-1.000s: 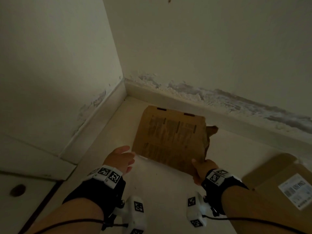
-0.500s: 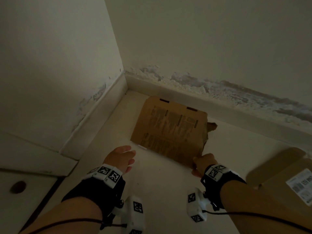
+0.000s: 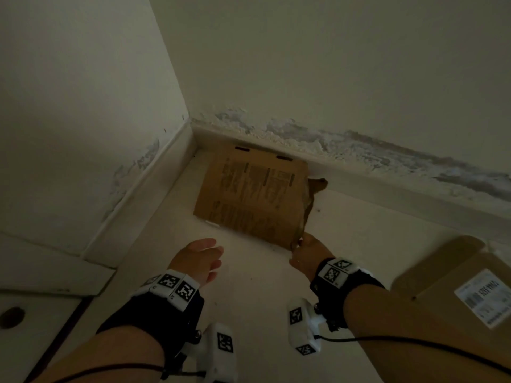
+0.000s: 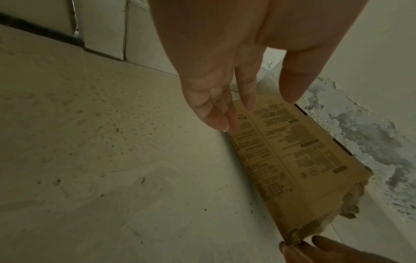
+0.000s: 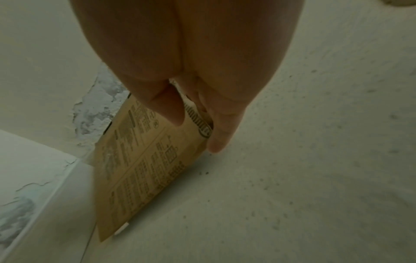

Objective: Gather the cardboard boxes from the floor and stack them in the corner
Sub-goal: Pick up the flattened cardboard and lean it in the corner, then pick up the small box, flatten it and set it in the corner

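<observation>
So nearest the camera, the left hand (image 3: 197, 258) hangs over the floor (image 3: 249, 299) with fingers loose and straight, holding nothing. Off to the right a second cardboard box (image 3: 464, 294) with a white label lies flat. A bit further out, the right hand (image 3: 307, 252) pinches the near right corner of the printed cardboard box (image 3: 251, 194), thumb on top. That box sits in the corner, its far edge looks like it touches the baseboard (image 3: 387, 183), hard to tell in this dim light.
</observation>
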`<state>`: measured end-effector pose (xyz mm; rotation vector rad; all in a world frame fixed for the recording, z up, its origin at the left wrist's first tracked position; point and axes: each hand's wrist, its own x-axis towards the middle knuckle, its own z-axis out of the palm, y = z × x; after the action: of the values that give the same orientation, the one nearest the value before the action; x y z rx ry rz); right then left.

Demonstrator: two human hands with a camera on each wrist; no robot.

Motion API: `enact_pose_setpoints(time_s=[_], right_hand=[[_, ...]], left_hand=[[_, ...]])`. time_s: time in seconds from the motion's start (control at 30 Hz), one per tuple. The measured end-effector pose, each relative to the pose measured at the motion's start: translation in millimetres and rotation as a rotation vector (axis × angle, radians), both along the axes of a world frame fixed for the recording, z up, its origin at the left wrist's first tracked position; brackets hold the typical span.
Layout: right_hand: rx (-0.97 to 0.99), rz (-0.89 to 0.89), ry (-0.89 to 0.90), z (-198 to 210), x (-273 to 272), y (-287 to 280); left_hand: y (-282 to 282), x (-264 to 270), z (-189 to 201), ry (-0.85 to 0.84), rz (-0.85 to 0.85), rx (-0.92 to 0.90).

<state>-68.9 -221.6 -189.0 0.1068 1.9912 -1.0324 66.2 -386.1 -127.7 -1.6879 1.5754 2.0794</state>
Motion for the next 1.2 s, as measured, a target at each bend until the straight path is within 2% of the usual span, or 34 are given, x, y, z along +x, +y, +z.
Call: enact_pose_setpoints(time_s=[0.1, 0.2, 0.33, 0.53, 0.83, 1.03, 1.13, 1.2], right_hand=[[-0.009, 0.054, 0.070, -2, -2, -15], [-0.021, 0.081, 0.009, 1, -5, -29], [0.010, 0.103, 0.013, -2, -5, -41], [0.086, 0.093, 0.018, 2, -13, -30], [0.034, -0.122, -0.001, 38, -33, 48], [0.125, -0.370, 0.047, 45, -42, 132], [0.239, -0.340, 0.104, 48, -32, 175], [0.354, -0.257, 0.128, 51, -24, 195]], left_hand=[[-6, 1, 1, 0.001, 0.003, -0.008], [-14, 2, 2, 0.000, 0.016, -0.017], [-24, 7, 1, -0.008, 0.029, -0.028], [-25, 4, 2, -0.002, 0.022, -0.030], [12, -30, 5, 0.045, -0.063, -0.013], [69, -67, 9, 0.066, -0.193, 0.056], [101, -83, 7, 0.077, -0.241, 0.056], [119, -89, 7, 0.081, -0.271, 0.061]])
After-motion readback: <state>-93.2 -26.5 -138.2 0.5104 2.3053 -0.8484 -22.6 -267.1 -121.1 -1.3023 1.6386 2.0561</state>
